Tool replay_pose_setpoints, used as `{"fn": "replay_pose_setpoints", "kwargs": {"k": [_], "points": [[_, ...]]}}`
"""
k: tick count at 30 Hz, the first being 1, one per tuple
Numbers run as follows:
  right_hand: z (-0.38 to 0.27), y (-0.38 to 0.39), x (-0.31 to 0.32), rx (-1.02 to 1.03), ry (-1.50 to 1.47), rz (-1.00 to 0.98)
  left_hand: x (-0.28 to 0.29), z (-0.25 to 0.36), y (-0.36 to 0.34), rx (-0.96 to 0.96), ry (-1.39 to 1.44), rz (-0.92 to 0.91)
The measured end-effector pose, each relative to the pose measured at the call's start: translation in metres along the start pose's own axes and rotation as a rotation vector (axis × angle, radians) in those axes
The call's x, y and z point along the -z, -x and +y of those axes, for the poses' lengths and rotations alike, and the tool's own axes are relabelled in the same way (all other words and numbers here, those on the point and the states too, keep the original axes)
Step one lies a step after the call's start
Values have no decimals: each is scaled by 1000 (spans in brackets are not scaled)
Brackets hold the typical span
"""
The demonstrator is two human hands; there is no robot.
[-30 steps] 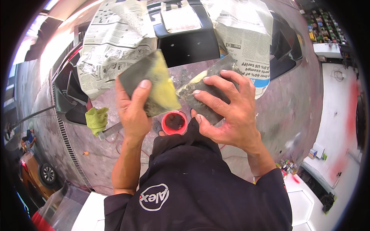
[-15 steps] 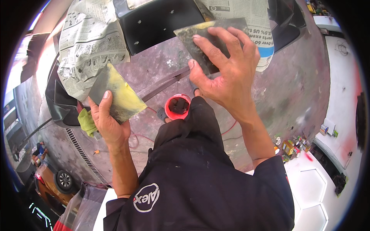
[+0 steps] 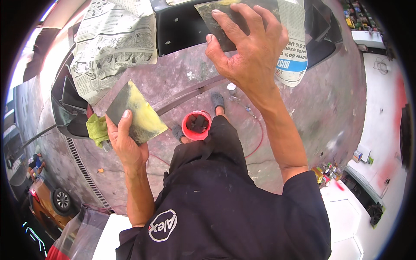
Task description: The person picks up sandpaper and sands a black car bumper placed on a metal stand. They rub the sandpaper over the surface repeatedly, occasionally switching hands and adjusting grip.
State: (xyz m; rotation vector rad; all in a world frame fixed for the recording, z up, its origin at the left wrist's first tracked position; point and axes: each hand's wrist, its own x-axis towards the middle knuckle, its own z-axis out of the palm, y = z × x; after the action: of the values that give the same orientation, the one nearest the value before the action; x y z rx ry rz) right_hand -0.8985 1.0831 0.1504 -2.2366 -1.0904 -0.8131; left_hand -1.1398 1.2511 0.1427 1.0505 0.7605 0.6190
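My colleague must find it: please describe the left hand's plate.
Below the newspaper at upper left, the left hand holds a grey, squarish plate. Its broad yellow smear sets it apart from the mostly dark plate in the right hand.

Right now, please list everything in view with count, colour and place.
Left plate: 1, dark grey, yellow smear, left of centre
Right plate: 1, dark grey, top centre
Panel: 1, glossy black, top centre
Newspaper sheets: at least 2, printed white, either side of the panel
Bucket: 1, red, floor centre
Cloth: 1, green, left
Hose: 1, red, floor, right of the bucket
Floor grate: 1, dark, left
Car: 1, orange, lower left
Containers: many, mixed colours, right; too small to count
Another person: 1, dark and blue clothes, left edge
Shirt: 1, black, lower centre
Shoes: 2, grey, beside the bucket
Left hand: 1, bare, holding left plate
Right hand: 1, bare, holding right plate
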Motion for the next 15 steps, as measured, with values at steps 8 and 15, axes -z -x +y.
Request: {"fn": "replay_pose_setpoints", "kwargs": {"k": [8, 15], "points": [[3, -1, -6, -13, -5, 2, 3, -2, -2, -8, 9, 14], [11, 9, -22, -4, 61, 32, 4, -5, -4, 10, -2, 10]]}}
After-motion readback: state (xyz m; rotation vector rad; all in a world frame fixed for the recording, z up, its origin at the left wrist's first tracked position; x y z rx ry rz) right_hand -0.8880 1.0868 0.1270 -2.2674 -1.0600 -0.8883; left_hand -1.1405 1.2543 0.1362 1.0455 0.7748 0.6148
